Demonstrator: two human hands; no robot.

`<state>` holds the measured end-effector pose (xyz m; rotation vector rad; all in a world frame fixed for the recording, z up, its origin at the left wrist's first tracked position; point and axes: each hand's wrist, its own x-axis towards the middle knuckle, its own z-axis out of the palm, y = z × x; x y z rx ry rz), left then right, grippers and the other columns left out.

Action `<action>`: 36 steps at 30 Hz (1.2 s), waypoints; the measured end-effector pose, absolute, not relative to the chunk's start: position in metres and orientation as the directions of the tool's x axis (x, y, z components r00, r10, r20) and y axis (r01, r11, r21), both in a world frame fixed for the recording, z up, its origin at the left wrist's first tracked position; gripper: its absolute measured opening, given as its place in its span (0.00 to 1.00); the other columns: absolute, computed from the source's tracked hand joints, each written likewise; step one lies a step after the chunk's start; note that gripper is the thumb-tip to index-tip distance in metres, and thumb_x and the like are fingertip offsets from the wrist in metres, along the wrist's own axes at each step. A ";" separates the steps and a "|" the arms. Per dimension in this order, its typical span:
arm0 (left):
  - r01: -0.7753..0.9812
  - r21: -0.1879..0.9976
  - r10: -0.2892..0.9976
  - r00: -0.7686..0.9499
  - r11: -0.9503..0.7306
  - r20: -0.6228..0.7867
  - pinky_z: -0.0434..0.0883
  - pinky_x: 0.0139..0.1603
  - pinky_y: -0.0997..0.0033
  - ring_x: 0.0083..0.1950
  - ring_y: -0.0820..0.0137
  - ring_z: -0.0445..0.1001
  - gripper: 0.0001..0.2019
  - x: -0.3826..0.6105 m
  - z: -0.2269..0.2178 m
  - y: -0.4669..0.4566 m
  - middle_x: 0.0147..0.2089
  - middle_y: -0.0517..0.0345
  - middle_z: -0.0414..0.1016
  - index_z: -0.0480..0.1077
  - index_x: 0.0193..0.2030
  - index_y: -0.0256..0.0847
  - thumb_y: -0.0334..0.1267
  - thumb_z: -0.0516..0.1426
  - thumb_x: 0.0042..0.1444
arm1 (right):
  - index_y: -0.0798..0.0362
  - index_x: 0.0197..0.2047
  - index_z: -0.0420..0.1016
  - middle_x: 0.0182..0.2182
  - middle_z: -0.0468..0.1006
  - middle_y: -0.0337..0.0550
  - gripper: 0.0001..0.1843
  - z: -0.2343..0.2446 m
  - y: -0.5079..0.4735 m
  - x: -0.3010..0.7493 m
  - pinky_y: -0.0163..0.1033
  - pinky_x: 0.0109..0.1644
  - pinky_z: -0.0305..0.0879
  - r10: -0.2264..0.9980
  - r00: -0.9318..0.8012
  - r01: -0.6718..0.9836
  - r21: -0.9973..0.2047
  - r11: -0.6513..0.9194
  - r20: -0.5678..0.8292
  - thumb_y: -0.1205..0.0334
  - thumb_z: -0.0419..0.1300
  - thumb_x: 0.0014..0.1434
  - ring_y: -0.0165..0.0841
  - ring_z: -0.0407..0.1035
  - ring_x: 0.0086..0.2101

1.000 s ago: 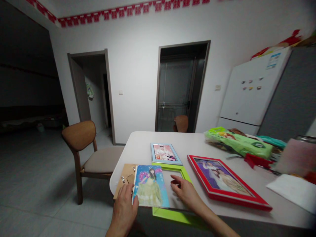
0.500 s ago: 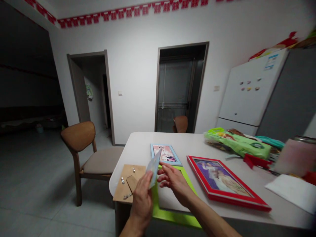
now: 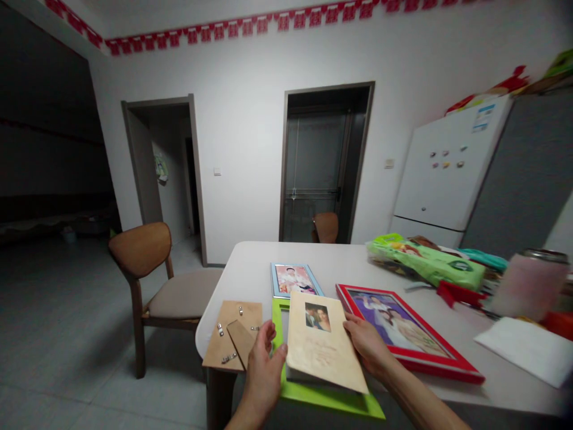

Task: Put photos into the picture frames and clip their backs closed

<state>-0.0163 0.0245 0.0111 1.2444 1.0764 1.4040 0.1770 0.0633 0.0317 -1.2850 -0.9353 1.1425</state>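
Observation:
A cream-backed photo print with a small portrait printed on it lies face down over the lime-green frame at the table's near edge. My left hand holds the print's left edge, thumb on top. The right edge is held by my right hand, fingers curled on it. A brown frame backing board with metal clips lies just left of the green frame.
A blue-framed photo lies behind the green frame and a red-framed photo to its right. Green packets, a pink jar and white paper fill the right side. A wooden chair stands left of the white table.
The print was turned over: a second ago its colourful picture side faced up in my left hand; now its cream back faces up over the green frame, held by both hands.

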 end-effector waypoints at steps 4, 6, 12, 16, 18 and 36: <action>0.375 0.906 0.981 0.082 -0.194 0.177 0.53 0.57 0.67 0.56 0.65 0.58 0.25 -0.023 0.007 0.016 0.55 0.47 0.62 0.60 0.52 0.33 0.33 0.52 0.43 | 0.61 0.45 0.69 0.25 0.78 0.46 0.24 0.022 0.074 0.184 0.33 0.24 0.64 0.982 0.159 0.157 -0.979 -0.130 -0.105 0.70 0.45 0.43 0.32 0.71 0.22; 0.482 0.848 0.974 0.135 -0.223 0.179 0.51 0.58 0.68 0.58 0.65 0.55 0.26 -0.023 0.006 0.013 0.56 0.48 0.59 0.59 0.52 0.32 0.33 0.51 0.43 | 0.60 0.43 0.70 0.26 0.78 0.46 0.23 0.018 0.080 0.180 0.32 0.25 0.63 0.985 0.173 0.386 -0.918 -0.089 -0.023 0.69 0.44 0.45 0.32 0.71 0.23; 0.635 0.707 0.949 0.246 -0.311 0.197 0.49 0.60 0.64 0.60 0.63 0.50 0.27 -0.021 0.003 0.011 0.58 0.44 0.55 0.57 0.53 0.28 0.32 0.51 0.43 | 0.60 0.39 0.72 0.33 0.77 0.52 0.20 0.017 0.090 0.170 0.33 0.33 0.61 0.976 0.183 0.734 -0.678 -0.054 0.121 0.67 0.44 0.46 0.35 0.70 0.32; 0.640 0.672 0.928 0.285 -0.372 0.242 0.50 0.59 0.59 0.60 0.61 0.50 0.27 -0.022 -0.002 0.010 0.58 0.42 0.55 0.58 0.53 0.29 0.32 0.51 0.42 | 0.61 0.32 0.73 0.32 0.75 0.59 0.16 0.020 0.084 0.173 0.40 0.36 0.58 0.970 0.188 0.843 -0.532 -0.077 0.158 0.62 0.49 0.46 0.41 0.69 0.34; 0.618 0.676 0.915 0.301 -0.401 0.268 0.52 0.59 0.57 0.60 0.61 0.52 0.27 -0.026 -0.003 0.009 0.58 0.42 0.56 0.58 0.53 0.31 0.32 0.52 0.42 | 0.62 0.31 0.73 0.32 0.74 0.61 0.16 0.020 0.080 0.174 0.41 0.35 0.58 0.967 0.186 0.881 -0.466 -0.086 0.174 0.60 0.50 0.46 0.42 0.68 0.33; 0.905 0.378 0.959 0.097 -0.196 0.265 0.55 0.57 0.67 0.57 0.64 0.58 0.25 -0.140 -0.016 0.040 0.55 0.46 0.62 0.64 0.48 0.34 0.29 0.56 0.38 | 0.51 0.46 0.65 0.38 0.69 0.49 0.26 0.023 0.048 0.025 0.46 0.43 0.52 0.894 -0.388 0.834 -0.327 0.444 0.225 0.53 0.56 0.42 0.41 0.62 0.39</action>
